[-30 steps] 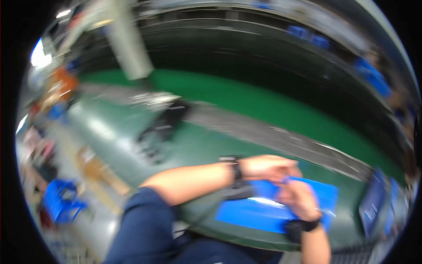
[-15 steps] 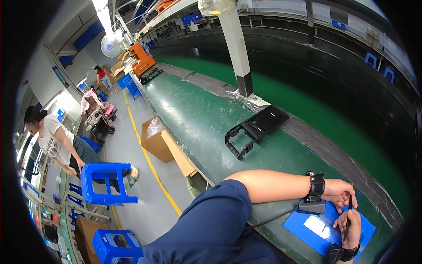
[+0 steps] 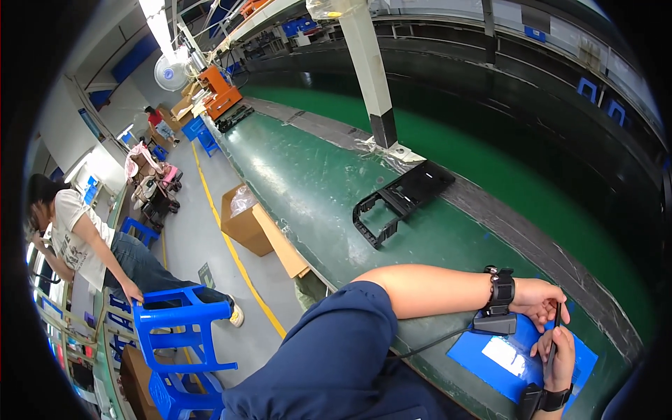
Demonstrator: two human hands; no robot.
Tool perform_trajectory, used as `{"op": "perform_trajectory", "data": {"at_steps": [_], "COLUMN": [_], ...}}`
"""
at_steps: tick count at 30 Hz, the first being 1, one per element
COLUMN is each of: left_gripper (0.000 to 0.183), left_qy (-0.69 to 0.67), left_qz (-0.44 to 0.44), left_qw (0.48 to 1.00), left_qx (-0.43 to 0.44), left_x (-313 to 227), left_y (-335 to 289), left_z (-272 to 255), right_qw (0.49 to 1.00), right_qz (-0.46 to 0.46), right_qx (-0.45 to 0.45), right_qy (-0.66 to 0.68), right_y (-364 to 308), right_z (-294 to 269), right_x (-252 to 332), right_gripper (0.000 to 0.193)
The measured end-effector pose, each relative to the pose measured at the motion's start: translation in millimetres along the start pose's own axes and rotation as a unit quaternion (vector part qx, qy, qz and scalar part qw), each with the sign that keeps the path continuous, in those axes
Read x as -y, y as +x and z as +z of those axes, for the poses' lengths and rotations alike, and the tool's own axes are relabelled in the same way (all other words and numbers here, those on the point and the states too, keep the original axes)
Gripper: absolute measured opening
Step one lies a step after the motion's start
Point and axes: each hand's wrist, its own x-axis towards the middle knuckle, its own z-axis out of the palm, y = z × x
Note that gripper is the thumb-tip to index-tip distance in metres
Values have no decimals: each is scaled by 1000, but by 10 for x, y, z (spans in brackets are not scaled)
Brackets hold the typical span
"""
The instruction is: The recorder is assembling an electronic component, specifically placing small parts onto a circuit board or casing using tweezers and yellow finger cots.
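A thin, straight black strip (image 3: 557,317), its face barely visible, is held over the blue sheet (image 3: 467,351) on the green counter (image 3: 308,185). The left hand's (image 3: 536,298) grip pinches its far end; the right hand's (image 3: 558,355) grip closes on its nearer part.

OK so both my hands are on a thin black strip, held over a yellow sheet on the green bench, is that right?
Not quite: the sheet is blue, not yellow, as the head view shows. Your left hand and right hand are both on the thin black strip, over that sheet on the green bench.
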Motion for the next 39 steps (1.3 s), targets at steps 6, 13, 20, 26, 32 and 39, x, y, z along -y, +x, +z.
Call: {"op": "perform_trajectory", "data": {"at_steps": [6, 13, 20, 26, 32, 39], "left_gripper": [41, 32, 31, 30, 23, 25], "left_qy": [-9, 70, 67, 145, 163, 122], "left_qz": [-9, -25, 28, -27, -10, 0], "left_qw": [999, 997, 996, 989, 986, 993], "left_qx": [31, 10, -48, -4, -15, -3], "left_x": [-155, -105, -81, -220, -327, -189], "left_y": [100, -170, -240, -181, -330, -191], "left_z": [171, -40, -243, 107, 39, 67], "right_qw": [1000, 993, 997, 995, 993, 986], "right_qz": [-20, 79, 2, 52, 64, 109], "right_qx": [-10, 73, 77, 57, 24, 26], "right_qy": [15, -50, -27, -67, -95, -122], "right_y": [-131, 62, 123, -47, 60, 20], "right_z": [-105, -33, 58, -22, 42, 37], "right_x": [113, 19, 63, 27, 35, 125], "right_gripper": [36, 29, 38, 38, 30, 39]}}
